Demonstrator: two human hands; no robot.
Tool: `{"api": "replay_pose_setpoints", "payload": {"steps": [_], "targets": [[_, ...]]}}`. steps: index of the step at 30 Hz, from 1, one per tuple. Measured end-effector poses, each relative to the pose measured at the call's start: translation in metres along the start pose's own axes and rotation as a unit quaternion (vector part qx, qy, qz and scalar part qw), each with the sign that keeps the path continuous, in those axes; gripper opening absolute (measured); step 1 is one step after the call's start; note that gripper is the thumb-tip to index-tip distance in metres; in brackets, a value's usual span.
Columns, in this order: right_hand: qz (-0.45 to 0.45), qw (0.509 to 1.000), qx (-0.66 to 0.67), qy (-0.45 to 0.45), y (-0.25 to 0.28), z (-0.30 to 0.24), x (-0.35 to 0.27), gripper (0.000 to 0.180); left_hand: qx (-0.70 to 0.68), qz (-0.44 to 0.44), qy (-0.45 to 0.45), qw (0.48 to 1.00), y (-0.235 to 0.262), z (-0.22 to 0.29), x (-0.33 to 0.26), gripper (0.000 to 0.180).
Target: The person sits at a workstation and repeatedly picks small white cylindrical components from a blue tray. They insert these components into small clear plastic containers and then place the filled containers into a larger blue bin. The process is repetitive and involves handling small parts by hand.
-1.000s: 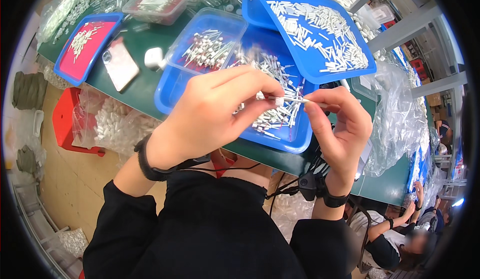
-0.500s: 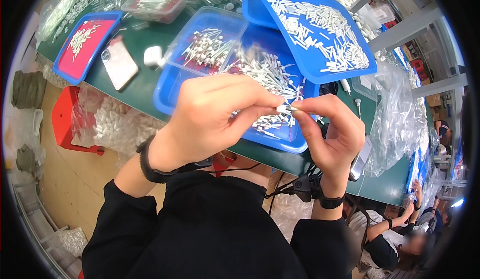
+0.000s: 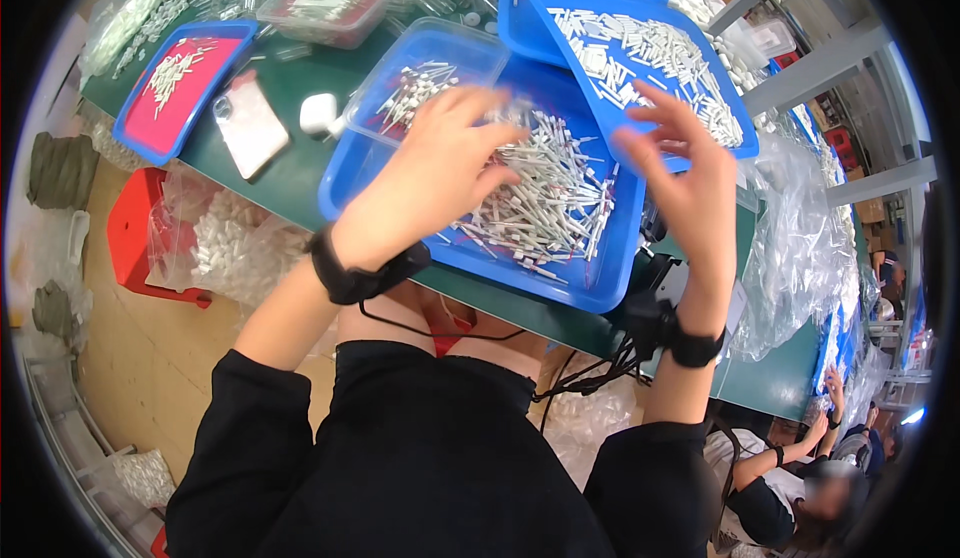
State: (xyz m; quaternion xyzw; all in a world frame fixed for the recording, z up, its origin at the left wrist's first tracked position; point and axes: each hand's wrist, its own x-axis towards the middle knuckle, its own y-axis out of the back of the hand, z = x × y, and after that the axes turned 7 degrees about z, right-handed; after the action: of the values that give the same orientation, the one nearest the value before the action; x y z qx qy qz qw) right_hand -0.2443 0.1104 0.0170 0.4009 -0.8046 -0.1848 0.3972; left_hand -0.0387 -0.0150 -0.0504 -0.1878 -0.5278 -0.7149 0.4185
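A blue tray in front of me holds a heap of thin white sticks, some with red ends. A clear plastic box with more white-headed sticks sits in its left part. My left hand hovers over the tray beside this box, thumb and forefinger apart, fingertips blurred. Over the near edge of a tilted blue tray of short white tube-like pieces, my right hand is raised. Its fingers are spread and smeared, and nothing shows between them.
Left on the green table lie a red-lined blue tray, a phone and a small white case. A lidded box stands behind. Plastic bags crowd the right; a co-worker sits lower right.
My hands have come apart from their pinch on a small white piece: the left moved up toward the clear box, the right up and right toward the tilted tray. That piece no longer shows.
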Motion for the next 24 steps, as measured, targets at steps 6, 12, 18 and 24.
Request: {"api": "replay_pose_setpoints", "payload": {"steps": [6,12,18,24], "targets": [[-0.044,0.992,-0.122,0.004,-0.013,0.082,0.042,0.031,0.100,-0.095,0.174,0.975,0.016,-0.059,0.012,0.029],[-0.084,0.977,-0.192,0.034,-0.027,0.083,0.054,0.025,0.114,-0.199,0.234,0.945,0.007,-0.079,0.017,0.014],[-0.040,0.935,-0.337,0.102,-0.032,0.070,0.042,0.015,0.130,-0.202,0.228,0.944,-0.004,-0.077,0.016,0.014],[-0.021,0.928,-0.354,0.117,-0.033,0.076,0.049,0.011,0.125,-0.233,0.212,0.941,-0.001,-0.071,0.019,0.014]]}}
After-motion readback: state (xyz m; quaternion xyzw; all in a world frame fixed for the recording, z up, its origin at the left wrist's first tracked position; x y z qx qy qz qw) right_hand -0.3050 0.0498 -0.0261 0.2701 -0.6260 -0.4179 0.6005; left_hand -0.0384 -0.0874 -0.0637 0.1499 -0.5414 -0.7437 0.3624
